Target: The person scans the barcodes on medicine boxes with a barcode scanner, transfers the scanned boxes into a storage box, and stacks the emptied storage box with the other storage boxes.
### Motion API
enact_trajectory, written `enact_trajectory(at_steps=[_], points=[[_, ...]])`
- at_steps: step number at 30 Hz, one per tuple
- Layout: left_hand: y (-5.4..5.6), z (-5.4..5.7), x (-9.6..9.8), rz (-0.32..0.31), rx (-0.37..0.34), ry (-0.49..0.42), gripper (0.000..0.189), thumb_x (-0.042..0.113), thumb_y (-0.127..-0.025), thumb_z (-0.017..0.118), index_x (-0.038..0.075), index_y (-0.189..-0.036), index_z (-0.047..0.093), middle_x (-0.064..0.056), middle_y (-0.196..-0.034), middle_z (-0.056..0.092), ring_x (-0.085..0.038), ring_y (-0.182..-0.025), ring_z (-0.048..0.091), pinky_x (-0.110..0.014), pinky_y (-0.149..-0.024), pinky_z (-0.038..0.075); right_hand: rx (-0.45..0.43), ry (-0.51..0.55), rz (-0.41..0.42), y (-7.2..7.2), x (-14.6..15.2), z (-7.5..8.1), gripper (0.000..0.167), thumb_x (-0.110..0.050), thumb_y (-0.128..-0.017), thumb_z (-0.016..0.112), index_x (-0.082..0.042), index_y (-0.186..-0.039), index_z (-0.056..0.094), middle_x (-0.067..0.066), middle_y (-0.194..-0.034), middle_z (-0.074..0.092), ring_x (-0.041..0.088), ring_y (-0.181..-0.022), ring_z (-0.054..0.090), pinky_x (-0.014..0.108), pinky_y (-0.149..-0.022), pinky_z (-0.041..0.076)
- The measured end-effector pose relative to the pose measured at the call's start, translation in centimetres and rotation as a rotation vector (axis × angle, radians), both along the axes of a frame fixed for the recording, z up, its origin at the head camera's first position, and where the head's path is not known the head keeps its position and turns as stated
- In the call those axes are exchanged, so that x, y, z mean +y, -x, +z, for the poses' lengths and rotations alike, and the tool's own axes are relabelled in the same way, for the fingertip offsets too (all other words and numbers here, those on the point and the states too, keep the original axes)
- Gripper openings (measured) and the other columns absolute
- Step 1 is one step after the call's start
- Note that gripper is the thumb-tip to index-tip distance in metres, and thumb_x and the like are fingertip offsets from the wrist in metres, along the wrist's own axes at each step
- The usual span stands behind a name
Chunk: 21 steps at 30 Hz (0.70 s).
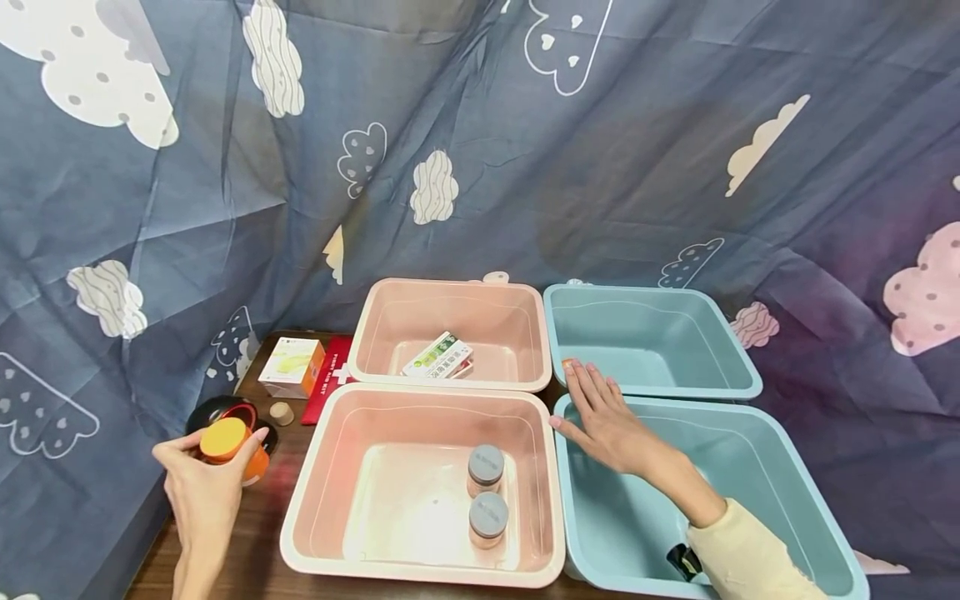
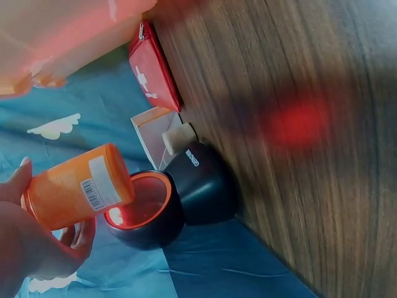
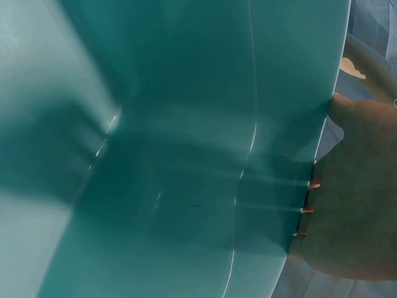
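My left hand (image 1: 201, 492) grips an orange plastic bottle (image 2: 80, 186) with a yellow-orange lid (image 1: 225, 437), holding it tilted above the table at the far left. In the left wrist view, a barcode label shows on the bottle's side. Just past it are two rounded black vessels (image 2: 201, 183), one with an orange-red rim and inside. My right hand (image 1: 611, 429) spreads its fingers, palm down, over the far left corner of the front blue bin (image 1: 750, 467). A small bit of orange (image 1: 567, 364) shows beside its fingertips, mostly hidden.
The front pink bin (image 1: 311, 492) holds two jars (image 1: 486, 468) with grey lids. Small boxes (image 1: 438, 357) lie in the back pink bin (image 1: 375, 325). Behind stands another blue bin (image 1: 652, 333). A red first aid pouch (image 1: 324, 387), carton (image 1: 292, 367) and cork-like piece (image 1: 282, 413) sit left.
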State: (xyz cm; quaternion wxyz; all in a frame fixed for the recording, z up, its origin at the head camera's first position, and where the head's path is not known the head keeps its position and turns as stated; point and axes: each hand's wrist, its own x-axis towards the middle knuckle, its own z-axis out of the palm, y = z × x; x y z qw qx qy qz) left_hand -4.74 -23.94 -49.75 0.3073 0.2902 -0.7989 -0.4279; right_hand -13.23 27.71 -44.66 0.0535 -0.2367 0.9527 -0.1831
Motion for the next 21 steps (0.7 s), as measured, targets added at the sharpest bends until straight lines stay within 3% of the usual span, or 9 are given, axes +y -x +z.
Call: enact_trajectory(at_steps=[3,7,11,15,17,19,21], points=[[0.4,0.0,0.2,-0.019,0.012,0.010,0.091,0.027,-0.079,0.101,-0.006,-0.140,0.043,-0.028,-0.130,0.067,-0.056,-0.120,0.065,-0.034,-0.098,0.047,-0.019,-0.022,-0.014,-0.2,-0.3,0.5,0.089,-0.048,-0.115,0.053,0.006,-0.173,0.012,0.029,-0.182,0.006,0.055,-0.167,0.005,0.075,-0.129,0.010],[0.7,0.0,0.3,-0.029,0.018,0.018,0.092,0.024,-0.078,0.101,-0.009,-0.140,0.042,-0.031,-0.128,0.064,-0.059,-0.120,0.063,-0.057,-0.100,0.045,-0.022,-0.038,-0.020,-0.4,-0.4,0.8,0.089,-0.049,-0.115,0.052,0.006,-0.173,0.013,0.029,-0.182,0.006,0.055,-0.167,0.006,0.075,-0.129,0.010],[0.8,-0.2,0.4,-0.010,0.010,0.007,0.093,0.027,-0.078,0.101,-0.008,-0.138,0.040,-0.032,-0.126,0.062,-0.060,-0.117,0.062,-0.063,-0.099,0.043,0.000,-0.002,-0.013,-0.2,-0.2,0.3,0.089,-0.048,-0.114,0.055,0.007,-0.172,0.015,0.030,-0.181,0.008,0.056,-0.166,0.007,0.077,-0.128,0.010],[0.8,-0.3,0.6,0.001,0.005,0.006,0.094,0.030,-0.078,0.101,-0.008,-0.138,0.040,-0.033,-0.125,0.061,-0.060,-0.113,0.062,-0.063,-0.097,0.042,-0.001,-0.034,-0.016,0.3,0.1,-0.7,0.090,-0.051,-0.114,0.052,0.005,-0.173,0.012,0.026,-0.183,0.004,0.053,-0.168,0.004,0.074,-0.130,0.009],[0.7,-0.2,0.6,-0.007,0.009,0.012,0.092,0.029,-0.079,0.100,-0.008,-0.139,0.041,-0.034,-0.125,0.062,-0.060,-0.114,0.062,-0.061,-0.098,0.043,-0.006,-0.061,-0.017,0.5,0.2,-1.0,0.090,-0.052,-0.115,0.051,0.004,-0.174,0.011,0.024,-0.183,0.002,0.051,-0.168,0.003,0.073,-0.130,0.008],[0.6,0.1,0.6,-0.030,0.018,0.031,0.087,0.025,-0.081,0.099,-0.007,-0.140,0.044,-0.033,-0.130,0.065,-0.055,-0.117,0.065,-0.045,-0.102,0.051,-0.014,-0.070,-0.019,0.7,0.3,-1.1,0.091,-0.052,-0.115,0.051,0.003,-0.174,0.009,0.023,-0.184,0.001,0.051,-0.169,0.002,0.073,-0.131,0.008],[0.6,0.7,0.6,-0.069,0.044,0.047,0.081,0.020,-0.083,0.098,-0.006,-0.141,0.047,-0.031,-0.133,0.069,-0.033,-0.117,0.072,-0.023,-0.101,0.051,-0.022,-0.073,-0.019,0.7,0.3,-1.1,0.091,-0.053,-0.115,0.050,0.001,-0.175,0.007,0.022,-0.184,-0.001,0.050,-0.169,0.001,0.072,-0.131,0.007]])
